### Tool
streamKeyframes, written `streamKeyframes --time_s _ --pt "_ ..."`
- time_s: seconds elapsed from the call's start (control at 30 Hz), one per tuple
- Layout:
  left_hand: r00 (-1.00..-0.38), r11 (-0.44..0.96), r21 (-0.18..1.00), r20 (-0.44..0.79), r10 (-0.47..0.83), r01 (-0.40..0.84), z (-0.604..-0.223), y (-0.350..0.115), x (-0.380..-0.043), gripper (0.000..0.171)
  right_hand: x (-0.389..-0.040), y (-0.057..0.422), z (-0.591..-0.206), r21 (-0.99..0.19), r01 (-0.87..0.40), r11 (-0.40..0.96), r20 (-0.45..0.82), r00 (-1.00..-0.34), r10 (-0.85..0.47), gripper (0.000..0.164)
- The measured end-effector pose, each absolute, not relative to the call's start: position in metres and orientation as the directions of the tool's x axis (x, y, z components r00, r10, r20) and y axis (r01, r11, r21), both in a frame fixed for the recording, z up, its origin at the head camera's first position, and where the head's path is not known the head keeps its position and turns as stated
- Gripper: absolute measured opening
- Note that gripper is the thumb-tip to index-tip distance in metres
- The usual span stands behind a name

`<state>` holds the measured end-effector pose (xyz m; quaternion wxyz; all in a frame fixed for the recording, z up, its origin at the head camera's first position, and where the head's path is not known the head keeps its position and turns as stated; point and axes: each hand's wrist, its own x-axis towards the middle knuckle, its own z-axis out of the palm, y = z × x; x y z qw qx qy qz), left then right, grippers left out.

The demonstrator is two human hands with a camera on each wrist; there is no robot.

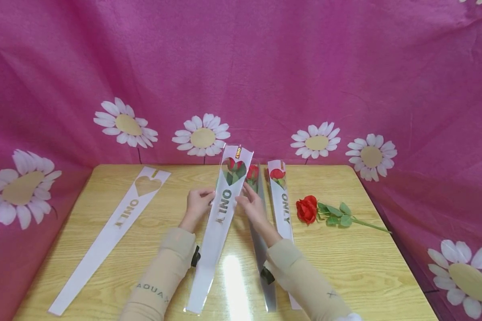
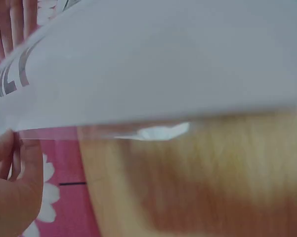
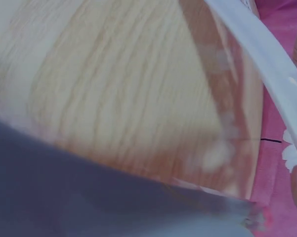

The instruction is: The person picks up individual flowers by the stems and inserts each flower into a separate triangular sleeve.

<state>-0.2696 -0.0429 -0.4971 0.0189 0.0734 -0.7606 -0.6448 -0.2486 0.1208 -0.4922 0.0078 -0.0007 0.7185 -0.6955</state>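
Observation:
A long tapered white flower sleeve (image 1: 216,232) printed ONLY, with a red rose (image 1: 234,169) showing through its heart window, stands tilted before me. My left hand (image 1: 198,206) pinches its left edge; in the left wrist view that thumb and those fingers (image 2: 24,190) meet at the edge. On the opposite edge, my right hand (image 1: 254,207) holds the sleeve between thumb and fingers. In the right wrist view only small parts of the hands show at the right border.
A second sleeve with a rose (image 1: 252,173) lies partly under the right arm. Beside it is another filled white sleeve (image 1: 281,196). A loose red rose (image 1: 306,209) lies at right on the wooden table (image 1: 325,267). At left lies a white sleeve (image 1: 104,236) without a flower.

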Motion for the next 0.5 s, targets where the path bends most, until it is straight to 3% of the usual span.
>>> streamKeyframes --time_s 0.2,0.4,0.5 --pt "-0.968 0.049 0.990 -0.115 -0.225 -0.130 -0.522 -0.036 -0.271 0.015 -0.249 0.114 -0.500 -0.995 0.102 -0.011 -0.099 -0.984 -0.150 0.069" --pt "-0.968 -0.056 0.996 -0.087 -0.236 -0.075 -0.604 -0.037 -0.302 0.014 -0.250 0.113 -0.503 -0.992 0.118 0.033 -0.122 -0.977 -0.172 0.069" --pt "-0.950 -0.008 0.984 -0.175 -0.258 -0.179 -0.594 -0.032 -0.295 0.017 -0.256 0.114 -0.515 -0.987 0.132 0.088 -0.145 -0.976 -0.164 0.071"
